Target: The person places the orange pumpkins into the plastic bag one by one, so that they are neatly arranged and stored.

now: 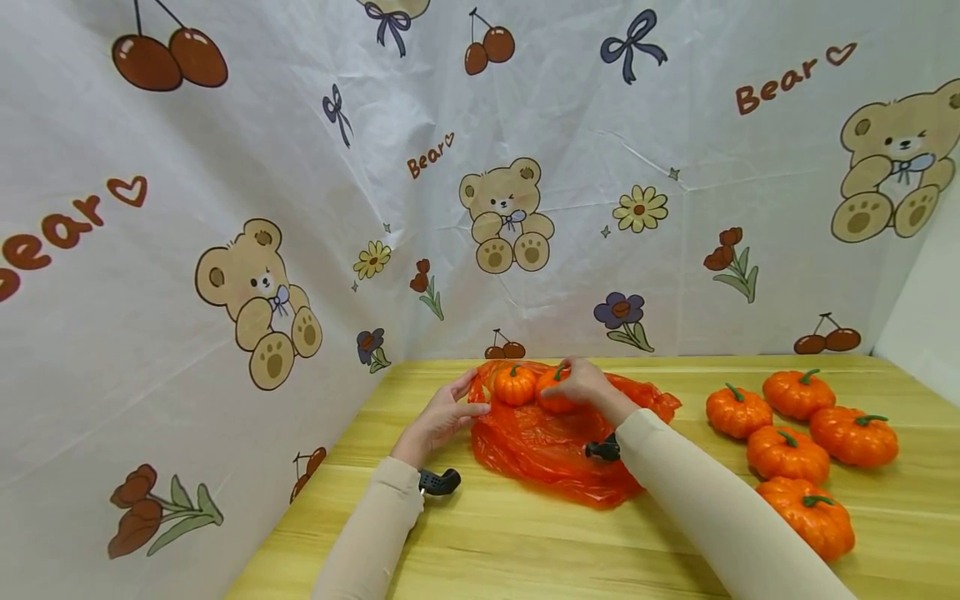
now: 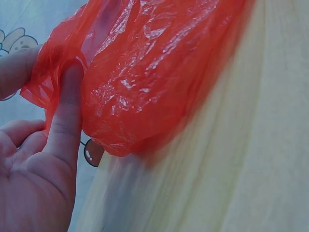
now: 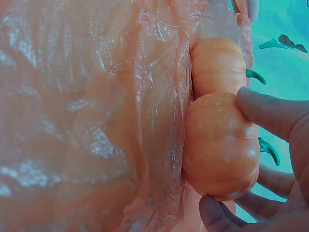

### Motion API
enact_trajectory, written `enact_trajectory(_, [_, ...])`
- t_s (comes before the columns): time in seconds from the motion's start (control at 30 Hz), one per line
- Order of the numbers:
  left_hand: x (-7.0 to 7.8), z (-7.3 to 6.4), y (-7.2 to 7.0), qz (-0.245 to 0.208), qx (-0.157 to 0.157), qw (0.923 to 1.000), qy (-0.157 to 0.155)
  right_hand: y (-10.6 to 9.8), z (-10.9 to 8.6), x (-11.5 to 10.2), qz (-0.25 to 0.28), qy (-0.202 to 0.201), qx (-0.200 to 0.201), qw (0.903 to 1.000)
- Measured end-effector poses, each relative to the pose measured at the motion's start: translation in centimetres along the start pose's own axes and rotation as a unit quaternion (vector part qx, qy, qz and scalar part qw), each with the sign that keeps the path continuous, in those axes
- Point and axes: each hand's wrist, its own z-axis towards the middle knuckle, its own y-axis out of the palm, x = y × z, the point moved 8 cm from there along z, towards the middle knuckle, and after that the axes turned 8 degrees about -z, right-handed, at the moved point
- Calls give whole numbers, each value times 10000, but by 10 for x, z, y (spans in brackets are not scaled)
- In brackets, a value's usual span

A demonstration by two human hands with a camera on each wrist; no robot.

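A red plastic bag (image 1: 525,446) lies spread on the table, crinkled and see-through. At its left edge, my left hand (image 1: 442,417) pinches the plastic between thumb and finger; the left wrist view shows the bag (image 2: 140,82) bunched at the fingers (image 2: 67,116). One small orange pumpkin (image 1: 514,386) with a green stem sits at the back of the bag. Right beside it, my right hand (image 1: 588,387) grips a second pumpkin (image 3: 222,145), thumb on one side and fingers on the other. The two pumpkins appear to touch in the right wrist view.
Several more orange pumpkins (image 1: 787,454) stand grouped on the right of the wooden table (image 1: 465,542), the nearest one (image 1: 813,517) close to my right sleeve. A white cloth (image 1: 570,292) printed with bears hangs behind and along the left side.
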Motion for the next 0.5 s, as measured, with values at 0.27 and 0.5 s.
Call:
enact_trajectory(0.27, [1,-2,2,-19,-4,10000,31,-2,0,7,-15,28,84,10000])
enact_trajectory(0.5, [3,-3,2,-43,-44,10000,48,-7,2,11,55,-113,68,9999])
